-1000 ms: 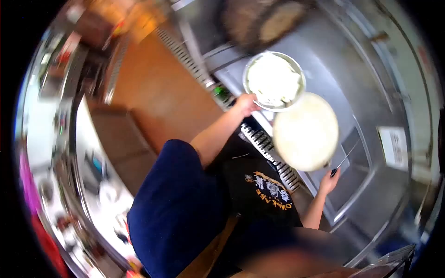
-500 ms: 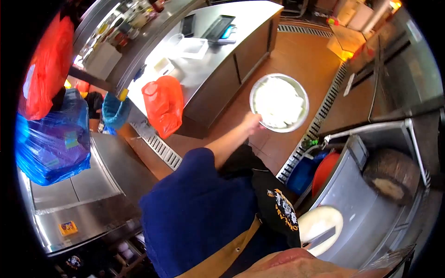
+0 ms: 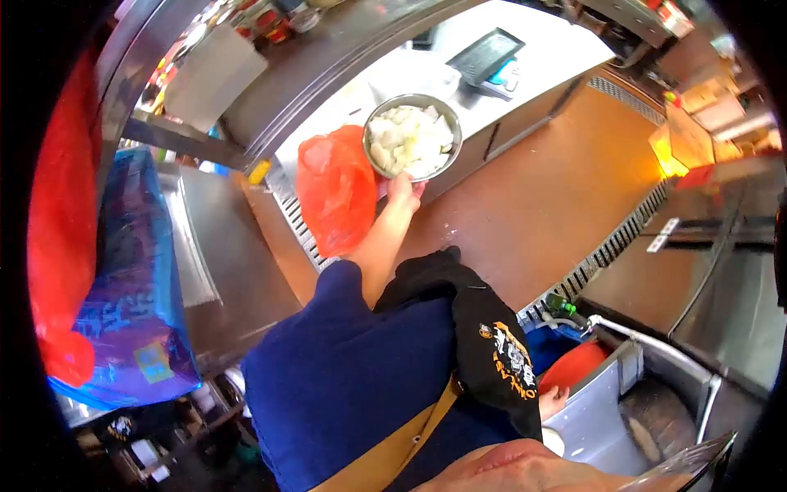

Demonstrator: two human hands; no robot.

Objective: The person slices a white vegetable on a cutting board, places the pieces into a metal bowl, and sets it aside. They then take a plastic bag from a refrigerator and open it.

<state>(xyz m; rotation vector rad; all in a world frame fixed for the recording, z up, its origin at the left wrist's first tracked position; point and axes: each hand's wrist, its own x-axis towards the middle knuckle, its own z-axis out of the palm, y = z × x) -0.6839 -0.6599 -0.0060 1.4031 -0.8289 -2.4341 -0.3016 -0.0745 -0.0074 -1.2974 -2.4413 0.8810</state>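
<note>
A round metal bowl (image 3: pixel 456 141), filled with pale whitish-yellow chunks (image 3: pixel 412 138), is held out in front of me. My left hand (image 3: pixel 403 193) grips its near rim. What the chunks are, I cannot make out. The bowl hangs by the edge of the steel counter (image 3: pixel 557 51), right beside a red plastic bag (image 3: pixel 336 193). Low on the right, my right hand (image 3: pixel 553 403) shows only in part past the black cloth with the printed logo. Its fingers look loosely apart, close to the sink's edge and a red basin (image 3: pixel 575 366), with nothing visible in them.
A black tray (image 3: pixel 486 56) lies on the counter. A grey sink (image 3: pixel 594 422) holds a round wooden block (image 3: pixel 660 418). Blue-wrapped goods (image 3: pixel 135 287) and another red bag (image 3: pixel 61 221) stand at left. Drain grating (image 3: pixel 602 264) borders the brown floor (image 3: pixel 525 180).
My left hand has carried the bowl leftward, from over the floor to the counter's edge beside the red bag. My right hand has come into view near the sink. The view has turned.
</note>
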